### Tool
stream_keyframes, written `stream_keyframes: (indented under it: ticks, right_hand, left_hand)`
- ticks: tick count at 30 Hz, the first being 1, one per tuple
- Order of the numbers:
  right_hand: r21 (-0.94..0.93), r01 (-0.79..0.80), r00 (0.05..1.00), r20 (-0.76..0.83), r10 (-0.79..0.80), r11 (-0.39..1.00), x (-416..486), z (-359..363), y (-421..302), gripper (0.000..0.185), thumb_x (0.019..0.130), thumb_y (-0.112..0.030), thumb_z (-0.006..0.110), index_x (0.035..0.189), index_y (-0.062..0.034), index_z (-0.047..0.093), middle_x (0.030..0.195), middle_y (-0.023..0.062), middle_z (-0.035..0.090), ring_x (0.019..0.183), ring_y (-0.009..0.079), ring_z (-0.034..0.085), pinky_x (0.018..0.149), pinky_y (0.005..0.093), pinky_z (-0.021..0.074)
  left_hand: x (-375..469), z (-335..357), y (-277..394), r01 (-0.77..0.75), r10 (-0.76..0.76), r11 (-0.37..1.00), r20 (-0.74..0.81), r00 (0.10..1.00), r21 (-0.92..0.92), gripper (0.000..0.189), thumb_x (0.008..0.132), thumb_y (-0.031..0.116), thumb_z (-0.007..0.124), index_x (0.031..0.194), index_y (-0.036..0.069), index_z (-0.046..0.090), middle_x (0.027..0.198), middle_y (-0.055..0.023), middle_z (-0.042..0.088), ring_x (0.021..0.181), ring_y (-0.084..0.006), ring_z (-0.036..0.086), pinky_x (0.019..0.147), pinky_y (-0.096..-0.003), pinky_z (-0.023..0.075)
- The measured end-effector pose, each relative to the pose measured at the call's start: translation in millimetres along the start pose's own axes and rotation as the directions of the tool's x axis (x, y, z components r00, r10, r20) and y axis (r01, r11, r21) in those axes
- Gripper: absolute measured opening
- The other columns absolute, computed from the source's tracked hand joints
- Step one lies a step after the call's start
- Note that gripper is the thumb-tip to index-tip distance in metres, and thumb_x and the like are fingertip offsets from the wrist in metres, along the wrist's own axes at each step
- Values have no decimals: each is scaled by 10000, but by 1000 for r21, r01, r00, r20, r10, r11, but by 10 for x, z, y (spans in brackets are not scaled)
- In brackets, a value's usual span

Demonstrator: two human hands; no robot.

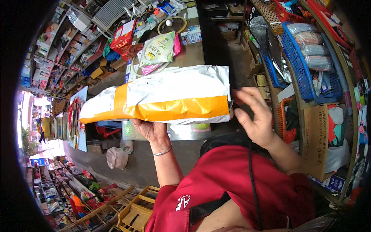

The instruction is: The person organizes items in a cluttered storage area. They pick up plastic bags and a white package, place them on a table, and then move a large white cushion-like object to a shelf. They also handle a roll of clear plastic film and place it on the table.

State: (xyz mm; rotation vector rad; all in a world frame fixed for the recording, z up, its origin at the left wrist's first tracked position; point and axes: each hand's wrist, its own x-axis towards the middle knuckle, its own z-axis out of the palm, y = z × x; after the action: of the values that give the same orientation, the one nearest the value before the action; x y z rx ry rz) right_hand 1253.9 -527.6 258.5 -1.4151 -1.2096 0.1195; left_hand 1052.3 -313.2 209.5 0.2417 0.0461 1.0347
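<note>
A long package in white plastic wrap with orange tape [179, 95] lies level before me, above the near end of a glass-topped counter [191, 56]. My left hand [152, 130], with a silver bangle on the wrist, holds it from below near its middle; the fingers under it are hidden. At the package's right end is my right hand [255, 113], fingers bent and spread. Its fingertips are partly hidden by that end, so I cannot tell whether they touch it. Beyond the package, a flat packet in clear and green wrapping [158, 49] rests on the counter.
A red box [123, 37] and a ring-shaped roll [184, 26] sit on the counter. Blue baskets [304, 78] and a cardboard box [314, 142] line the right side. Stocked shelves [63, 43] stand at the left, a yellow wooden chair [136, 214] at the lower left.
</note>
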Motion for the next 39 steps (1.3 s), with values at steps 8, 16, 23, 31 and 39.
stream_keyframes:
  ticks: [8, 16, 23, 31, 39]
  right_hand:
    - [-45, 176, 975, 142, -168, 983, 235, 17, -411, 228, 783, -62, 618, 992, 30, 606, 960, 135, 487, 827, 258, 522, 711, 334, 450]
    - [-212, 264, 924, 334, -184, 941, 136, -81, -493, 224, 641, -19, 660, 850, 18, 591, 907, 150, 531, 854, 333, 501, 749, 396, 430]
    - [-275, 231, 921, 372, -118, 933, 23, 1, -208, 184, 641, -50, 671, 807, 7, 614, 840, 165, 595, 802, 336, 587, 738, 428, 474]
    - [-165, 62, 832, 553, 41, 984, 207, -231, -227, 128, 684, -80, 629, 618, 12, 570, 653, 175, 584, 630, 330, 605, 634, 400, 498]
    - [-50, 126, 848, 524, -81, 991, 507, -251, -414, 157, 701, -108, 616, 704, 42, 573, 668, 209, 578, 661, 359, 600, 637, 416, 479]
  left_hand:
    - [40, 62, 236, 126, -126, 992, 176, 976, 7, 701, 760, 262, 662, 1367, 69, 369, 1416, -121, 376, 1316, -305, 319, 1109, -532, 131]
    - [-11, 115, 153, 118, -131, 984, 95, 987, 130, 686, 756, 327, 642, 1344, 71, 401, 1399, -118, 399, 1307, -298, 335, 1093, -524, 199]
    - [-56, 165, 37, 102, -109, 994, 175, 978, 46, 618, 742, 247, 671, 1296, 64, 467, 1337, -105, 477, 1252, -270, 420, 1092, -484, 239]
    - [6, 156, 42, 199, -204, 978, 97, 974, 62, 581, 686, 210, 748, 1214, 65, 554, 1276, -90, 539, 1224, -273, 451, 1086, -499, 264]
    - [58, 188, 25, 318, -327, 936, -38, 944, -148, 492, 746, 157, 610, 1216, 27, 542, 1277, -138, 532, 1212, -290, 469, 1088, -499, 261]
